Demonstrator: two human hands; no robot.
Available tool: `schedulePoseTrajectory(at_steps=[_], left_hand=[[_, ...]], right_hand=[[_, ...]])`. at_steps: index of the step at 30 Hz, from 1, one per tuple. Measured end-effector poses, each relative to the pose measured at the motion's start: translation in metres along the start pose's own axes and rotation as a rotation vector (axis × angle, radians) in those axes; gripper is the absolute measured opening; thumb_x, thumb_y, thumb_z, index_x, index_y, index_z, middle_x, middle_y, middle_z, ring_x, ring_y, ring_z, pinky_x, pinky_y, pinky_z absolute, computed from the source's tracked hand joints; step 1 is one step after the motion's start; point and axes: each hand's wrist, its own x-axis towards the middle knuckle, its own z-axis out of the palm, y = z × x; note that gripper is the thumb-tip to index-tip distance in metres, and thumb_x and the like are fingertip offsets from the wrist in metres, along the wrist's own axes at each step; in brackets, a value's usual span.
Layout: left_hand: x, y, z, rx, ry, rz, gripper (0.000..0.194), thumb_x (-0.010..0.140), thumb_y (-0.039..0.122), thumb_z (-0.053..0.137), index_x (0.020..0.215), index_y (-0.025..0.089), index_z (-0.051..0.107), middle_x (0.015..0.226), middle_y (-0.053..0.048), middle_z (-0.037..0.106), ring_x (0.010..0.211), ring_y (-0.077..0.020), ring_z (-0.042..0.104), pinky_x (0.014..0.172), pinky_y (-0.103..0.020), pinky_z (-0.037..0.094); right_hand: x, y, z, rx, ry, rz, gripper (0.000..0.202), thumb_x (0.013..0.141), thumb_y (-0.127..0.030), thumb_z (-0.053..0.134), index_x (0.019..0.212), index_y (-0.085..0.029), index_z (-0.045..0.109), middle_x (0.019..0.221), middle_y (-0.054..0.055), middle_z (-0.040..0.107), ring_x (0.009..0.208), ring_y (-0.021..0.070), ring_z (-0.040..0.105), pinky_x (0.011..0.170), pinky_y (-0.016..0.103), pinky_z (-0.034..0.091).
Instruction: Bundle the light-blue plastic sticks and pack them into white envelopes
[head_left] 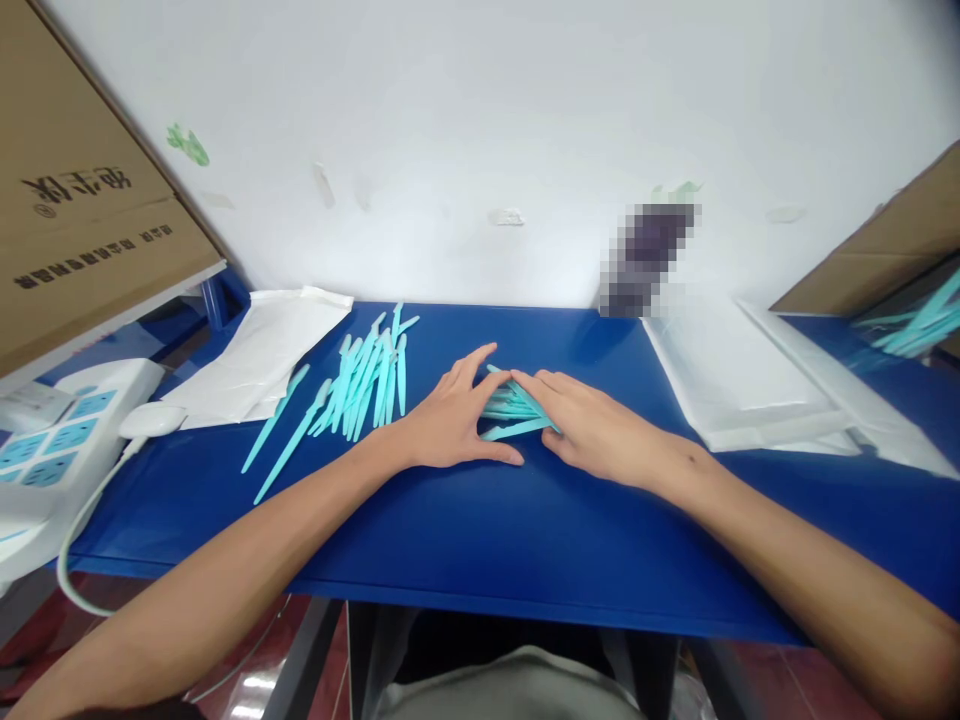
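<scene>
Likely gathering the turquoise bundle (517, 429) on the tabletop (465, 535): left of it, the left hand (454, 418) is spread wide; over its right end curls the right hand (589, 422), grip too hidden to tell. Next calls for even inward pressure.

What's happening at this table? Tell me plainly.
A person's bare left hand spreads thumb and fingers around the left end of a bunch of slim turquoise plastic-looking sticks. The bare right hand curves over the other end. A loose pile of similar sticks lies leftward on the glossy blue table, beside flat white packets.
</scene>
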Motion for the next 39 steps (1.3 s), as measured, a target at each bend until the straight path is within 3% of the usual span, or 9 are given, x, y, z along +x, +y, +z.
schedulePoseTrajectory(at_steps=[2, 5, 8, 12, 18, 26, 35, 38, 39], left_hand=[[0.001, 0.000, -0.002, 0.019, -0.006, 0.026, 0.095, 0.081, 0.081, 0.060, 0.153, 0.023, 0.036, 0.159, -0.019, 0.033, 0.143, -0.0390, 0.035, 0.114, -0.057, 0.035], [0.004, 0.003, -0.003, 0.092, -0.035, 0.056, 0.078, 0.091, 0.074, 0.052, 0.146, 0.020, 0.043, 0.129, -0.013, 0.058, 0.118, -0.0313, 0.053, 0.102, -0.048, 0.043], [0.008, 0.011, 0.001, 0.236, -0.053, 0.058, 0.051, 0.102, 0.060, 0.043, 0.125, 0.017, 0.056, 0.113, -0.010, 0.063, 0.102, -0.0272, 0.057, 0.091, -0.042, 0.044], [0.011, 0.026, 0.008, 0.429, -0.051, 0.064, 0.029, 0.106, 0.040, 0.043, 0.113, 0.014, 0.054, 0.110, -0.012, 0.063, 0.099, -0.0263, 0.062, 0.084, -0.037, 0.048], [0.009, 0.035, 0.007, 0.485, -0.111, 0.053, 0.024, 0.107, 0.035, 0.043, 0.119, 0.016, 0.047, 0.103, -0.010, 0.066, 0.091, -0.0261, 0.070, 0.069, -0.033, 0.053], [0.006, 0.042, 0.008, 0.364, -0.079, 0.100, 0.030, 0.105, 0.033, 0.047, 0.129, 0.017, 0.045, 0.106, -0.011, 0.066, 0.083, -0.0257, 0.070, 0.065, -0.035, 0.053], [0.008, 0.061, -0.037, 0.122, 0.059, 0.186, 0.028, 0.087, 0.033, 0.066, 0.109, 0.017, 0.064, 0.083, -0.003, 0.069, 0.072, -0.0194, 0.066, 0.065, -0.032, 0.049], [0.013, 0.077, -0.059, -0.033, 0.233, 0.180, 0.028, 0.089, 0.040, 0.062, 0.107, 0.019, 0.064, 0.087, -0.001, 0.072, 0.076, -0.0180, 0.066, 0.071, -0.032, 0.052], [0.017, 0.083, -0.065, -0.061, 0.327, 0.165, 0.024, 0.092, 0.038, 0.059, 0.106, 0.020, 0.064, 0.093, -0.001, 0.072, 0.082, -0.0177, 0.067, 0.074, -0.032, 0.052]], right_hand=[[-0.002, 0.003, 0.001, 0.010, -0.002, -0.019, 0.072, 0.091, -0.018, 0.045, 0.160, -0.012, 0.027, 0.150, 0.020, 0.051, 0.140, 0.0347, 0.049, 0.109, 0.052, 0.047], [-0.002, 0.000, 0.001, 0.006, 0.028, 0.004, 0.070, 0.090, -0.017, 0.044, 0.158, -0.014, 0.030, 0.145, 0.018, 0.055, 0.135, 0.0338, 0.053, 0.106, 0.050, 0.049], [0.003, -0.012, 0.000, -0.085, 0.033, 0.094, 0.053, 0.089, -0.015, 0.045, 0.141, -0.010, 0.050, 0.129, 0.018, 0.061, 0.116, 0.0328, 0.060, 0.098, 0.048, 0.051], [0.010, -0.025, 0.001, -0.197, 0.015, 0.183, 0.027, 0.093, -0.017, 0.040, 0.109, -0.012, 0.062, 0.106, 0.014, 0.065, 0.099, 0.0299, 0.061, 0.086, 0.044, 0.050], [0.008, -0.021, 0.001, -0.129, 0.017, 0.176, 0.019, 0.093, -0.020, 0.042, 0.097, -0.017, 0.059, 0.103, 0.012, 0.066, 0.093, 0.0268, 0.061, 0.081, 0.040, 0.047], [-0.006, -0.014, 0.001, 0.019, -0.017, 0.169, 0.023, 0.091, -0.026, 0.049, 0.110, -0.017, 0.060, 0.107, 0.012, 0.069, 0.099, 0.0291, 0.064, 0.082, 0.041, 0.048], [-0.001, -0.016, -0.006, 0.393, 0.051, 0.210, 0.025, 0.080, -0.017, 0.056, 0.104, -0.020, 0.060, 0.087, 0.003, 0.072, 0.072, 0.0200, 0.067, 0.060, 0.028, 0.043], [0.002, -0.017, -0.004, 0.610, 0.192, 0.199, 0.007, 0.085, -0.026, 0.056, 0.086, -0.020, 0.059, 0.078, 0.002, 0.070, 0.074, 0.0212, 0.068, 0.064, 0.029, 0.047], [0.003, -0.018, -0.004, 0.682, 0.275, 0.211, 0.013, 0.088, -0.032, 0.055, 0.082, -0.021, 0.058, 0.076, 0.002, 0.069, 0.076, 0.0221, 0.068, 0.066, 0.031, 0.049]])
